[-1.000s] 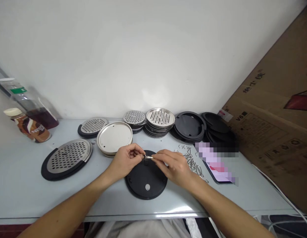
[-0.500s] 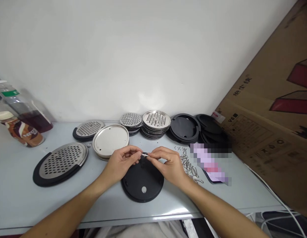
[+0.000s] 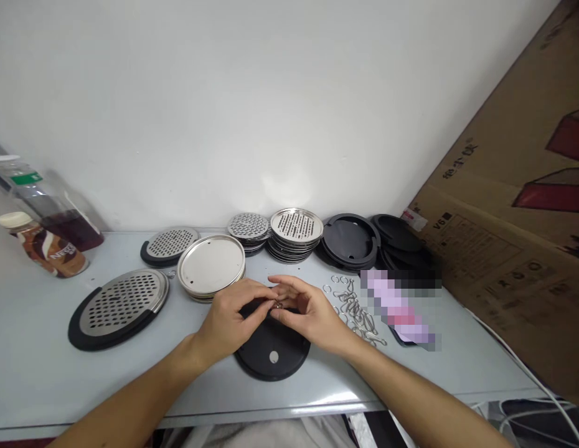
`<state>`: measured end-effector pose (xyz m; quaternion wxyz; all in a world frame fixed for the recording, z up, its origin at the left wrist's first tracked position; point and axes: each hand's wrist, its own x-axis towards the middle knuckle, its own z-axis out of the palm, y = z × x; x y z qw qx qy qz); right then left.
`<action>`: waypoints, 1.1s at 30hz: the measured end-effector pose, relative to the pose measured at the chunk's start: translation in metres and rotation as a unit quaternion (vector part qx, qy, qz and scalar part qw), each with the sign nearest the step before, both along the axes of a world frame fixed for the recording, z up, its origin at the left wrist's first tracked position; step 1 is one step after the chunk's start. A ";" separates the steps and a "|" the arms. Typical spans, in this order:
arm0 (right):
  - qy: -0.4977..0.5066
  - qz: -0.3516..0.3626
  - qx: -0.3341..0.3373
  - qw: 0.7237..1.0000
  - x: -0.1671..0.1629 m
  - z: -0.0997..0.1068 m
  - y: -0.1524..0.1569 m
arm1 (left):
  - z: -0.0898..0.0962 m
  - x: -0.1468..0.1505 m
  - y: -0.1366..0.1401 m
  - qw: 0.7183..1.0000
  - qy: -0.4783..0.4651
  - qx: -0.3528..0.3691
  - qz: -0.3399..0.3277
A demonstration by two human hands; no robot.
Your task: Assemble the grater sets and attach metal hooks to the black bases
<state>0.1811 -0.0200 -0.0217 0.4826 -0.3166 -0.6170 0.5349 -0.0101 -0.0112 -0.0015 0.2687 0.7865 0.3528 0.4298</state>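
Over a round black base (image 3: 273, 367) lying near the table's front edge, my two hands meet. My left hand (image 3: 233, 314) is closed, thumb and fingertips pinched on a small metal ring (image 3: 278, 305), mostly hidden by the fingers. From the other side my right hand (image 3: 308, 308) holds the same ring between thumb and fingers. To the right of that hand lie loose metal rings (image 3: 344, 280) and a heap of wire clips (image 3: 357, 311). A stack of plain round metal plates (image 3: 212, 264) stands behind my left hand.
Two perforated discs in black holders (image 3: 119, 305) lie left. Along the wall stand stacks of perforated metal discs (image 3: 296, 227) and black holders (image 3: 350, 242). Bottles (image 3: 47, 246) are at far left. A phone (image 3: 404, 311), partly blurred, and a large cardboard box (image 3: 513, 249) are right.
My hands have come closer together and slightly lower over the black base. The fingers have shifted around the small metal piece, now more covered. The view has moved slightly.
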 end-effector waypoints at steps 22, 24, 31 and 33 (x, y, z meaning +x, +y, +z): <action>-0.217 -0.162 0.173 0.947 0.013 -0.021 0.030 | -0.022 0.006 0.021 0.994 0.073 -0.022 0.075; -0.225 -0.156 0.177 0.945 0.013 -0.024 0.033 | -0.024 0.005 0.022 0.993 0.084 -0.012 0.076; -0.237 -0.137 0.193 0.942 0.012 -0.032 0.034 | -0.035 0.007 0.026 0.990 0.110 0.033 0.086; -0.246 -0.137 0.194 0.940 0.012 -0.034 0.034 | -0.038 0.007 0.026 0.989 0.114 0.045 0.088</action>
